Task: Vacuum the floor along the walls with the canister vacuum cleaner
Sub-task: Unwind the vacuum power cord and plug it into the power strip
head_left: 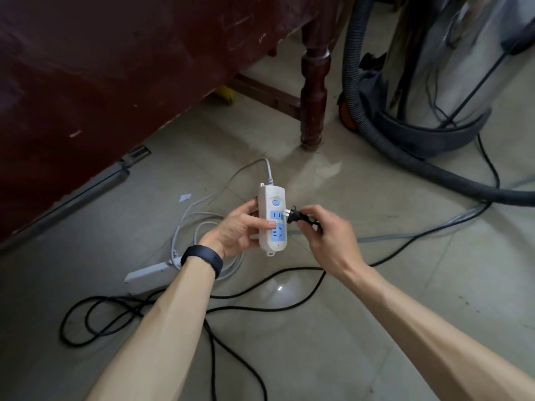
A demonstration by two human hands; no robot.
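Dark red wooden furniture (115,68), upper left, one turned leg on the tiled floor. Second power strip (150,277), white, lying on the floor under the left forearm. Black cord (115,299), looped loosely across the tiles. Left hand (240,230), fingers wrapped round the white power strip (272,221), held off the floor with its sockets facing up; a small red light shows near its lower end. Black plug (298,217), pinched by the fingertips of the right hand (327,230), prongs at the edge of the upper blue socket, not seated. Grey ribbed hose (376,134), curving along the floor. Canister vacuum cleaner (440,82), steel, standing upper right, well apart from both hands. Handling note: probably live, so keep fingertips behind the prongs, square them to the slots, brace the strip and push straight.
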